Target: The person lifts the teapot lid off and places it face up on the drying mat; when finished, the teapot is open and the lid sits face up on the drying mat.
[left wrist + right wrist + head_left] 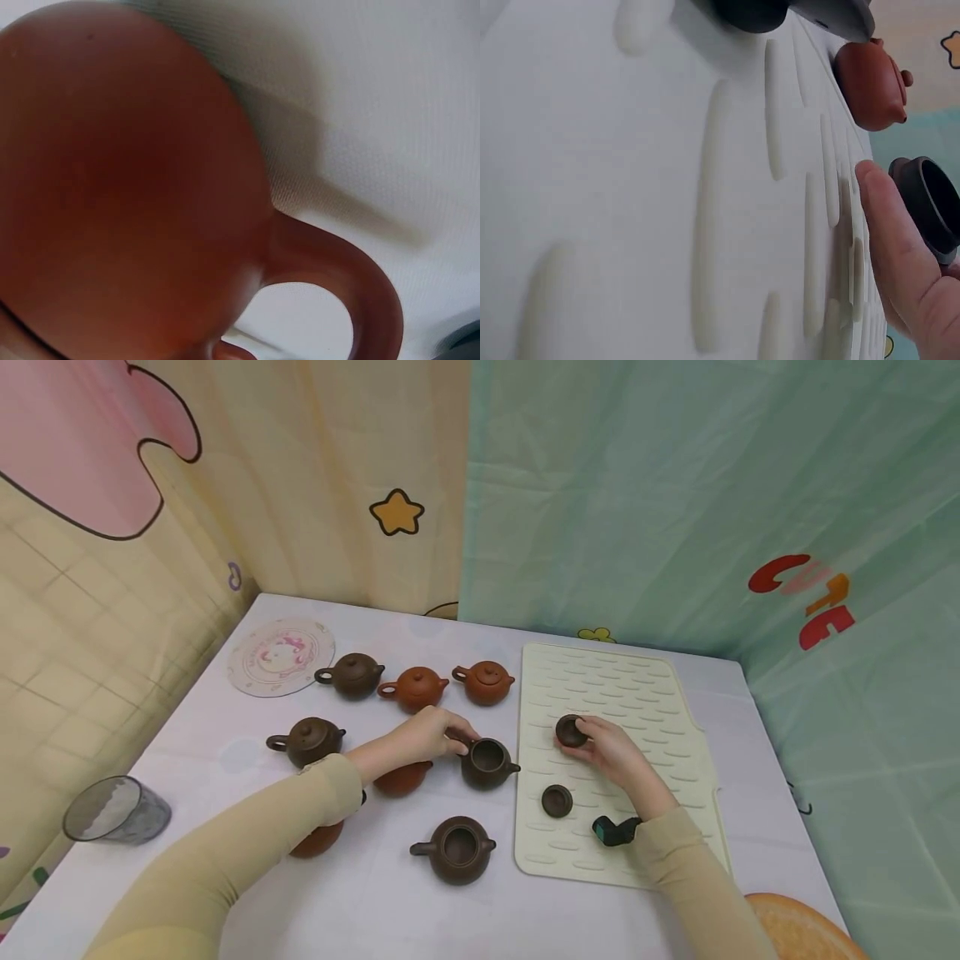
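Observation:
My left hand (427, 735) pinches the handle of a dark brown teapot (484, 777), which has no lid on and stands beside the mat. My right hand (611, 750) holds a small dark teapot lid (567, 735) over the mat, its hollow underside facing up. In the right wrist view the lid (928, 206) sits above the fingers. A second dark lid (557, 802) lies on the cream mat (622, 685). Nearer the front stands another lidless dark teapot (459, 853). A reddish teapot (135, 180) fills much of the left wrist view.
Several lidded teapots stand left of the mat, among them a dark one (356, 675) and a reddish one (487, 683). A round patterned placemat (281, 657) lies at the back left, a grey glass (120, 810) at the left edge. Orange-slice print (802, 927) shows front right.

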Demonstrator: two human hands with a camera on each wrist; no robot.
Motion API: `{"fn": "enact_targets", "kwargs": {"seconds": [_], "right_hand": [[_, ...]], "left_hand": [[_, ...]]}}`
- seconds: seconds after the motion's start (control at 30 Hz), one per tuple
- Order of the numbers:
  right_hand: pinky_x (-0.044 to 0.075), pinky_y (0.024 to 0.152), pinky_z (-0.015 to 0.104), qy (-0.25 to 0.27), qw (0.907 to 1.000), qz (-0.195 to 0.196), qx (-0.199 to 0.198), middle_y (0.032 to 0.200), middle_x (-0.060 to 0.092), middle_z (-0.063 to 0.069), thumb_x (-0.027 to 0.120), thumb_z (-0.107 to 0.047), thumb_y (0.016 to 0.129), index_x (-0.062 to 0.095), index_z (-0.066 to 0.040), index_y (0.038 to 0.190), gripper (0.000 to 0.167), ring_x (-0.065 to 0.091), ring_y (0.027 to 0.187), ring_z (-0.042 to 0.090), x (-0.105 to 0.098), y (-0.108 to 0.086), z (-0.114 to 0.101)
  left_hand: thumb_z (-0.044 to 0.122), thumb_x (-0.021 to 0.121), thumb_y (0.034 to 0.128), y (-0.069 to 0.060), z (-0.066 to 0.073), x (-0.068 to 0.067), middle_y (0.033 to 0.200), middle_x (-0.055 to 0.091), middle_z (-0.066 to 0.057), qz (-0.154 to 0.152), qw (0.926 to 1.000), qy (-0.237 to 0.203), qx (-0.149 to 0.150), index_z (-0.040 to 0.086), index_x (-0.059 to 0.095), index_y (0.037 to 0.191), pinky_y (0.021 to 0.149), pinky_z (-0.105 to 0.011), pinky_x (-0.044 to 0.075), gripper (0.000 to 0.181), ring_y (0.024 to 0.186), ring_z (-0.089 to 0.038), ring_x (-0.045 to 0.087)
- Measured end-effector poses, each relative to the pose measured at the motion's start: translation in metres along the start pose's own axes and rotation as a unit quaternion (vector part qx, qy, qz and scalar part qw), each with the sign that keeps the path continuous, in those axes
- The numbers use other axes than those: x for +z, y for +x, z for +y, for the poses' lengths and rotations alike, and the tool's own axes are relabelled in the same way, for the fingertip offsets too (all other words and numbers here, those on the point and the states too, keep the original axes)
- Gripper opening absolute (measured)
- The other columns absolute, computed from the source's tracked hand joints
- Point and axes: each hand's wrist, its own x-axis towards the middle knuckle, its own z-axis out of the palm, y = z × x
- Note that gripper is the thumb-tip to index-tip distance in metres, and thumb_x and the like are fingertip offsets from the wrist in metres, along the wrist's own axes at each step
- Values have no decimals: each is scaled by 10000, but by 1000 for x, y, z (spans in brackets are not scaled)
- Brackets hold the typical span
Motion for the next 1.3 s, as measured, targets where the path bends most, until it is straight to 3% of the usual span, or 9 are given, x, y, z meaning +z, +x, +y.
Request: {"fn": "enact_targets", "kwargs": {"seconds": [0.17, 0.33, 0.5, 0.6, 0.67, 0.9, 1.07, 1.3], "right_hand": [[518, 966, 285, -746, 9967, 314, 70, 1532, 290, 283, 396, -202, 1069, 285, 90, 1495, 528, 481, 1306, 316, 1, 0, 0], [488, 994, 258, -1032, 9928, 603, 44, 1532, 362, 229, 459, -272, 1053, 351, 37, 1492, 547, 481, 1316, 257, -2, 5, -2], [546, 899, 260, -962, 9926, 744, 52, 1510, 397, 218, 498, -236, 1041, 422, -8, 1471, 493, 632, 1056, 125, -5, 14, -2], [563, 829, 238, -1143, 9891, 913, 159, 1511, 412, 190, 518, -228, 1033, 464, -53, 1458, 463, 633, 935, 51, -6, 17, 0], [557, 832, 226, -1327, 9861, 982, 174, 1523, 414, 163, 535, -246, 1026, 475, -84, 1458, 466, 638, 1018, 97, -6, 19, 1], [546, 813, 219, -1864, 9757, 1147, 34, 1487, 484, 129, 601, -297, 987, 539, -108, 1414, 471, 635, 1002, 91, -4, 21, 3], [532, 930, 293, -1927, 9762, 999, -4, 1504, 460, 139, 590, -305, 993, 517, -80, 1425, 492, 560, 1257, 262, -2, 20, 3], [499, 1005, 357, -2001, 9770, 729, 56, 1535, 413, 148, 544, -295, 1016, 476, -76, 1453, 494, 501, 1328, 299, -2, 20, 1]], "left_hand": [[148, 753, 865, 0, -1, 0, 1090, 749, 45, 20, 10000, 21, 8, 186, 762, 1112, 856, -290, 526, 250, 1010, -105, 659], [155, 756, 862, -1, -1, -1, 1098, 747, 44, 6, 10000, 33, -24, 191, 761, 1115, 863, -298, 529, 255, 1023, -112, 660], [151, 754, 862, -1, -1, 0, 1098, 747, 34, 21, 10000, -27, 1, 181, 758, 1117, 861, -296, 529, 257, 1020, -113, 664], [148, 754, 863, 0, -1, 1, 1088, 750, 33, 38, 10000, -12, 72, 176, 758, 1117, 846, -279, 527, 256, 1003, -105, 670], [146, 754, 862, 0, -1, 2, 1077, 753, 36, 49, 10000, 11, 83, 177, 758, 1115, 843, -274, 528, 255, 997, -102, 676], [140, 753, 862, -1, -1, 1, 1055, 757, 38, 18, 10000, -12, 33, 180, 756, 1117, 850, -281, 533, 258, 994, -103, 682], [135, 751, 864, -1, 0, 1, 1044, 758, 37, 38, 10000, 0, 72, 178, 754, 1120, 846, -281, 534, 259, 986, -102, 683], [133, 748, 866, -2, 0, 1, 1054, 756, 32, 39, 10000, -39, 76, 175, 752, 1123, 842, -278, 533, 260, 982, -99, 683]]}}
